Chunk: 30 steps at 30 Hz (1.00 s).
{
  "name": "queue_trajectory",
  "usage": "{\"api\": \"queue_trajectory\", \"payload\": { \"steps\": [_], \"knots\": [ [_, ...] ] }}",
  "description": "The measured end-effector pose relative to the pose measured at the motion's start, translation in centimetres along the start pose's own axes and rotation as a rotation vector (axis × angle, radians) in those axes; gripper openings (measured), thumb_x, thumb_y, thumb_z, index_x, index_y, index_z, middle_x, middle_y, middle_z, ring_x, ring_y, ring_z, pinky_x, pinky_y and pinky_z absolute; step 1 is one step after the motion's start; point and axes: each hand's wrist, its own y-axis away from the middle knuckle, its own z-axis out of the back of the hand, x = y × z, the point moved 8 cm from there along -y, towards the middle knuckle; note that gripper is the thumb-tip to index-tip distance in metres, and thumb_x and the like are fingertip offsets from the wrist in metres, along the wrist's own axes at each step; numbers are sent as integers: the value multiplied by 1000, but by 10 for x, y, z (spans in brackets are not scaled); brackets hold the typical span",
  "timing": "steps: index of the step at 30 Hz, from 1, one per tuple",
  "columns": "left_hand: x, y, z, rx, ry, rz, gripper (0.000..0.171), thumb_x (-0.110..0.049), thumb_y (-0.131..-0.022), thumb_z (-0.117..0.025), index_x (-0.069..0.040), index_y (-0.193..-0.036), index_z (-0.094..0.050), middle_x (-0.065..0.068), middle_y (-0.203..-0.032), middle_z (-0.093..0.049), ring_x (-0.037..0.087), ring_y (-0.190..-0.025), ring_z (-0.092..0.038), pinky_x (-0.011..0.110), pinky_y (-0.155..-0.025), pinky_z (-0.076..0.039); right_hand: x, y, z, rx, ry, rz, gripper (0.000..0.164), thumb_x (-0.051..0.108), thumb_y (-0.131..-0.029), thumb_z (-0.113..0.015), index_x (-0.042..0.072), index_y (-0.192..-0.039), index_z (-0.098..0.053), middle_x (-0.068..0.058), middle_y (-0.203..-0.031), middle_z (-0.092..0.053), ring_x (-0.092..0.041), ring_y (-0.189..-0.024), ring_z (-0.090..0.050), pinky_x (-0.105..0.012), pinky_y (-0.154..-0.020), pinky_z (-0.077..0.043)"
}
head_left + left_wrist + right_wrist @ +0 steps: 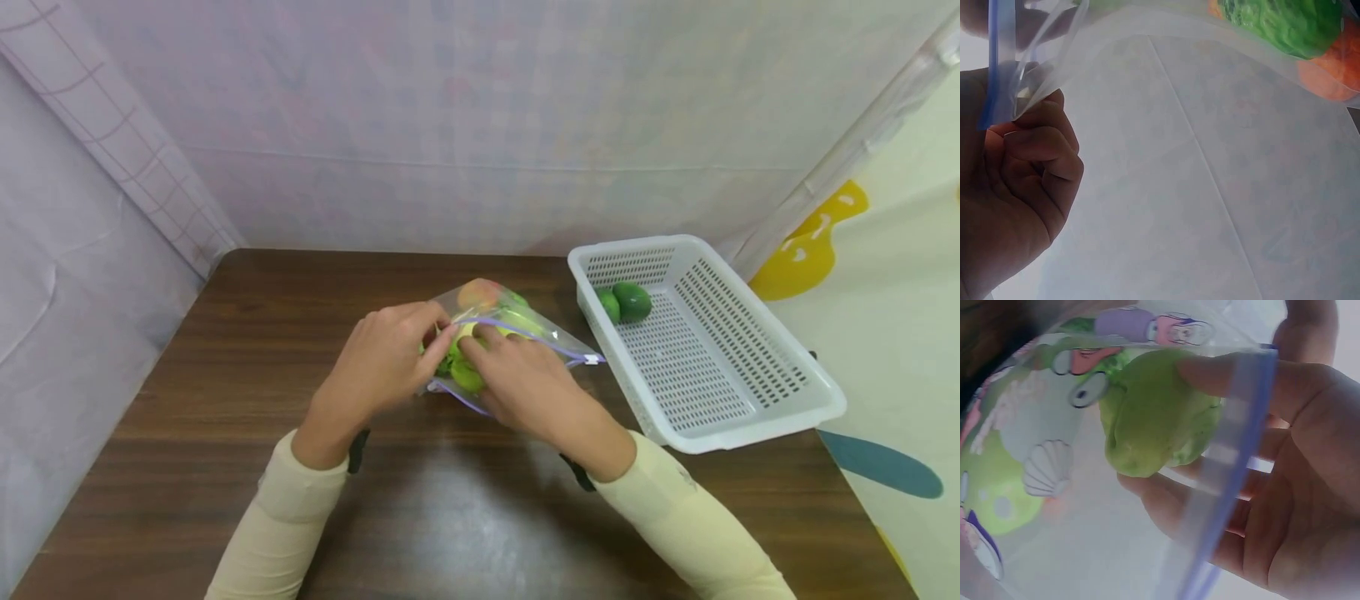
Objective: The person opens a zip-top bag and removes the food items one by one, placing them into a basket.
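A clear zip bag point(551, 332) with a purple-blue seal lies at the middle of the table, its mouth open towards the person. My left hand point(390, 354) pinches the bag's rim between thumb and curled fingers; the left wrist view shows the blue seal strip point(1000, 69) there. Reaching into the mouth, my right hand point(525, 375) grips a lumpy light-green chayote point(1150, 419) between thumb and fingers. Deeper in the bag are an orange-red fruit point(478, 293) and a bumpy green vegetable point(1291, 25). Other contents are partly hidden by the hands.
A white slotted basket point(780, 346) stands on the right of the brown wooden table point(247, 375). Inside it, a dark green avocado-like fruit point(632, 302) lies beside a smaller green one point(609, 307). Pale cloth point(480, 200) hangs behind the table.
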Motion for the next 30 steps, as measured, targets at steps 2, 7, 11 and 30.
{"api": "queue_trajectory", "payload": {
  "steps": [2,7,11,30],
  "knots": [
    [0,0,0,-1,-3,1,13,-15,-92,-65,-6,-83,-68,3,-64,-63,13,-51,-52,33,-42,-45,2,3,7,-17,-4,11,45,20,-74,-79,10,-113,-58,-9,-108,-65,-22,-67,-60,-36,-49,-55],
    [1,0,0,3,4,4,13,-15,-92,-64,-6,-83,-67,2,-65,-62,12,-51,-51,31,-41,-44,6,10,20,-56,-6,36,44,19,-74,-78,11,-112,-58,-7,-106,-62,-19,-62,-56,-34,-44,-52],
    [1,0,0,5,8,3,12,-15,-91,-65,-6,-83,-67,2,-65,-63,12,-50,-51,30,-41,-44,8,14,29,-76,-11,51,43,20,-74,-77,11,-112,-58,-7,-106,-63,-18,-57,-54,-33,-42,-50],
    [2,-1,0,3,0,0,12,-15,-91,-64,-7,-82,-67,2,-66,-63,12,-52,-51,31,-43,-45,-8,46,115,-268,-123,16,58,19,-71,-84,7,-123,-60,-14,-126,-61,-28,-76,-67,-43,-58,-60]
  ]
}}
